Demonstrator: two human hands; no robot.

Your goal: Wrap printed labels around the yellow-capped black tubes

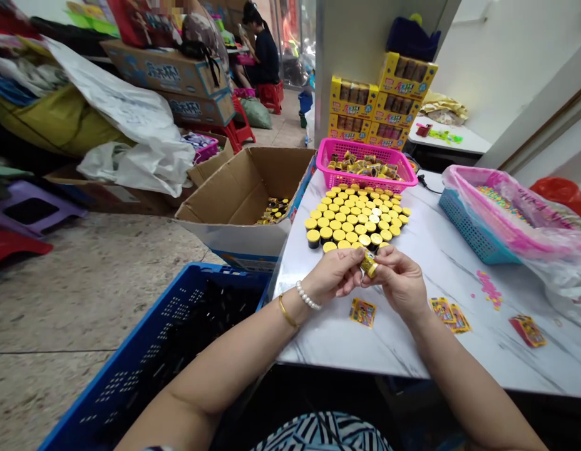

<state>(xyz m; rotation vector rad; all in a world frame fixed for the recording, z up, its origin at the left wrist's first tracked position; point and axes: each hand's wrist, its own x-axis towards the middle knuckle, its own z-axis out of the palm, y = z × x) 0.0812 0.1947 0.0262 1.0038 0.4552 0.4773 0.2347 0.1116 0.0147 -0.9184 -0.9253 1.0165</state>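
My left hand (343, 270) and my right hand (397, 274) meet over the table, both closed on one small yellow-labelled container (369, 264). It is tilted, and fingertips cover part of it. Just beyond my hands stand rows of small dark jars with yellow lids (349, 219), packed close together. Below my left hand lies a printed yellow card (363, 312). More such cards (450, 315) lie right of my right wrist, and a thicker stack (528, 330) sits farther right.
Behind the jars stands a pink basket (324, 164) of similar containers. Lined baskets (478, 235) hold colourful beads, with pink pieces (488, 290) scattered nearby. An open carton (215, 200) and a blue crate (131, 351) flank the table's left edge. People sit in the background.
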